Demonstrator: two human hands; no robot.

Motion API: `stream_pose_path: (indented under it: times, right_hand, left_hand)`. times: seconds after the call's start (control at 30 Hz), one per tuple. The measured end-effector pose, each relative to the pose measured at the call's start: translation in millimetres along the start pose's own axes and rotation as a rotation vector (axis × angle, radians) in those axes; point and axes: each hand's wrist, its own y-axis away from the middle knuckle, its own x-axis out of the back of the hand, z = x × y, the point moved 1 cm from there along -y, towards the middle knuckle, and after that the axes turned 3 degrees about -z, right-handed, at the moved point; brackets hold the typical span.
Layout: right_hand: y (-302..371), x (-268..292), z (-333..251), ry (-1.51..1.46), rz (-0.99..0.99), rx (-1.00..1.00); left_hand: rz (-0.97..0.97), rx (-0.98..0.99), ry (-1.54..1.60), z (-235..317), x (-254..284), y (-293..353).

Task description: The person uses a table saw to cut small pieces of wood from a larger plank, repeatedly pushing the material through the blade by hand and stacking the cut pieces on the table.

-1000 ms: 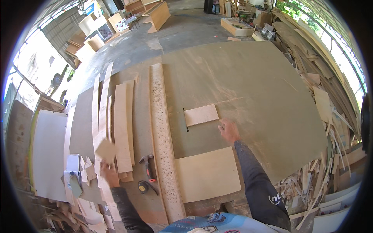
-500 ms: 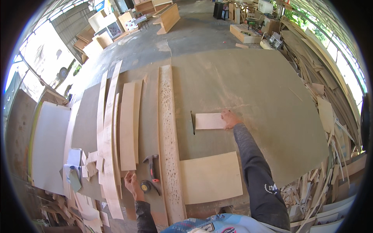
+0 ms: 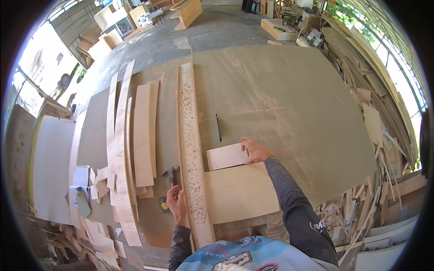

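A claw hammer [image 3: 171,172] lies left of the long speckled board [image 3: 190,135], its handle mostly covered by my left hand [image 3: 177,202]. The fingers of that hand are curled around the handle. My right hand [image 3: 256,150] grips the right end of a small pale rectangular wood piece [image 3: 225,156], thumb and fingers on its edges. This piece sits slightly tilted at the far edge of a larger plywood panel [image 3: 242,194], with a narrow dark gap between them. Beyond it lies a thin black pencil-like stick [image 3: 218,128]. A tape measure [image 3: 163,204] rests beside my left hand.
Long plywood strips [image 3: 121,149] and a narrower panel [image 3: 143,135] lie on the left of the big work surface [image 3: 294,99]. Small offcuts [image 3: 101,180] gather at far left. Scrap wood [image 3: 350,203] is heaped along the right edge. A wooden cabinet part [image 3: 187,16] stands beyond.
My right hand has brought the small wood piece nearer and left, up to the larger panel. My left hand has moved right from the narrow panel's end onto the hammer handle.
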Motion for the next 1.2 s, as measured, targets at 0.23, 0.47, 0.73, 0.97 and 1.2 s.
stream_pose_path:
  times: [0.23, 0.47, 0.73, 0.97, 1.2]
  right_hand:
    - [1, -38, 20, 0.036, 0.223, 0.139]
    - [4, -73, 2, -0.397, 0.428, -0.248]
    - [7, -73, 4, -0.325, 0.493, -0.213]
    - [10, -84, 6, -0.205, 0.544, -0.174]
    - [39, -80, -9, 0.013, 0.534, -0.264]
  left_hand:
    - [-0.157, -0.016, -0.109, 14, -27, 6]
    - [-0.339, -0.395, -0.629, 33, -72, -35]
    - [-0.865, -0.546, -1.100, 43, -143, -96]
    - [-0.919, -0.444, -1.155, 50, -145, -108]
    - [-0.889, -0.388, -1.136, 64, -152, -99]
